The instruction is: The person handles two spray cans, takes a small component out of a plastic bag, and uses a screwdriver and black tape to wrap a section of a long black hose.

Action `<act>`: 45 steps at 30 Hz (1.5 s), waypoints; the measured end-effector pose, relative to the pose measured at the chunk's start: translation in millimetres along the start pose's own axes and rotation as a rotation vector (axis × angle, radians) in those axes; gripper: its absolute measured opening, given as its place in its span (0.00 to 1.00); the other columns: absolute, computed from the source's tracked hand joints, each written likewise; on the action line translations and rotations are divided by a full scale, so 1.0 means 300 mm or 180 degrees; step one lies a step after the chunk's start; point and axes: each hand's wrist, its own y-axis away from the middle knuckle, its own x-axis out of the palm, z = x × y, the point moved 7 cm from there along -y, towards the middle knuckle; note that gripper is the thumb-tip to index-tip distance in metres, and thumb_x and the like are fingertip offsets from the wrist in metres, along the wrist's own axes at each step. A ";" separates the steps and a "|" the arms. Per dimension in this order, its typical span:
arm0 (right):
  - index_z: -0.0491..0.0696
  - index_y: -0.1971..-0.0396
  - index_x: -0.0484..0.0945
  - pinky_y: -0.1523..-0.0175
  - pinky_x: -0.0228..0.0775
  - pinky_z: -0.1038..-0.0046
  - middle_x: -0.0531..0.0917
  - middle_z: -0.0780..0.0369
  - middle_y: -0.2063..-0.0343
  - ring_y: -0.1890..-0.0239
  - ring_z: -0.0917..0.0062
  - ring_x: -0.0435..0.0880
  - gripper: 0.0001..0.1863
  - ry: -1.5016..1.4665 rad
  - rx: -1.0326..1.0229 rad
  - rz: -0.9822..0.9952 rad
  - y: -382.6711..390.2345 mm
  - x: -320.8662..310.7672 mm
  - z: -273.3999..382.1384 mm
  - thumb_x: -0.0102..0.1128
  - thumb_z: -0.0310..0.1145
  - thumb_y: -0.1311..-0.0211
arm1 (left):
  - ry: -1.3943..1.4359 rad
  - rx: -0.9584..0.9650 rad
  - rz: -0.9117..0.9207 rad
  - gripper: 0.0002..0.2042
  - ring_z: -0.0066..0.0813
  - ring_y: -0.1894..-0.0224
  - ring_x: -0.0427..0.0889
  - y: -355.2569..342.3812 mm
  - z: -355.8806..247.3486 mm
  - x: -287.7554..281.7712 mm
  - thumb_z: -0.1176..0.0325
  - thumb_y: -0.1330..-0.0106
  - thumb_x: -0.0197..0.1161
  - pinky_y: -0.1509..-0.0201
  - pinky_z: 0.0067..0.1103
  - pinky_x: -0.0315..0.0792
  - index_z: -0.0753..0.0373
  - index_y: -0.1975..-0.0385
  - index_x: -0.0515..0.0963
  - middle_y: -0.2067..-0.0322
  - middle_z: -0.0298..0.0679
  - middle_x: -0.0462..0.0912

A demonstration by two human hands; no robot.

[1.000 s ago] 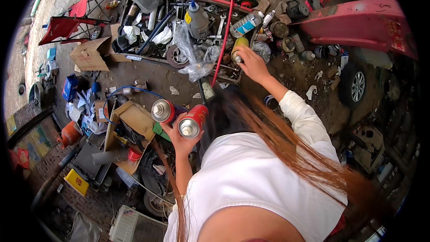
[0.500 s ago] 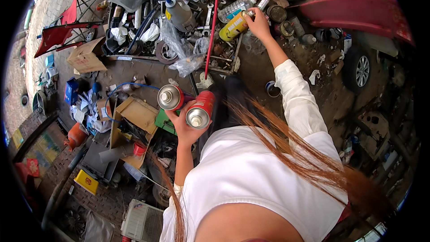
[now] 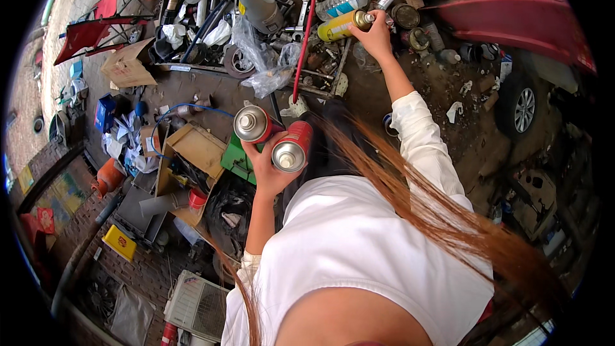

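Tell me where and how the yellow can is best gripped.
Probably around the middle of the yellow can, wrapping its cylindrical body, coming from the near right side. It is tipped sideways, with the right hand at its narrower silver top; the red bar is near its base and the clear bottle is just beyond.

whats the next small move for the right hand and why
I'd probably slide the right hand farther down the yellow can for a steadier hold: it grips close to the can's silver top end, and the left hand, holding two red cans, looks too full to help.
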 end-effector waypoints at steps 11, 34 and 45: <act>0.45 0.43 0.66 0.38 0.65 0.67 0.70 0.57 0.43 0.39 0.68 0.70 0.35 -0.1986 0.0327 0.0974 0.282 -0.119 0.138 0.73 0.33 0.50 | 0.0707 0.0508 0.0539 0.29 0.60 0.30 0.51 -0.123 -0.106 0.204 0.67 0.66 0.77 0.30 0.41 0.54 0.54 0.56 0.81 0.33 0.55 0.49; 0.40 0.45 0.68 0.46 0.72 0.69 0.76 0.55 0.50 0.50 0.71 0.77 0.36 -0.1385 0.0321 0.0364 0.279 0.083 -0.046 0.77 0.33 0.54 | 0.0310 0.0606 0.0433 0.35 0.57 0.34 0.60 -0.412 0.014 0.552 0.77 0.58 0.71 0.33 0.39 0.63 0.52 0.43 0.72 0.33 0.55 0.53; 0.39 0.38 0.57 0.35 0.60 0.70 0.69 0.55 0.41 0.39 0.73 0.69 0.30 -0.2671 0.0880 0.0325 0.332 0.089 -0.086 0.57 0.37 0.31 | -0.0171 0.0317 -0.0024 0.33 0.58 0.36 0.61 -0.369 0.096 0.615 0.82 0.55 0.61 0.34 0.39 0.62 0.64 0.42 0.68 0.40 0.54 0.62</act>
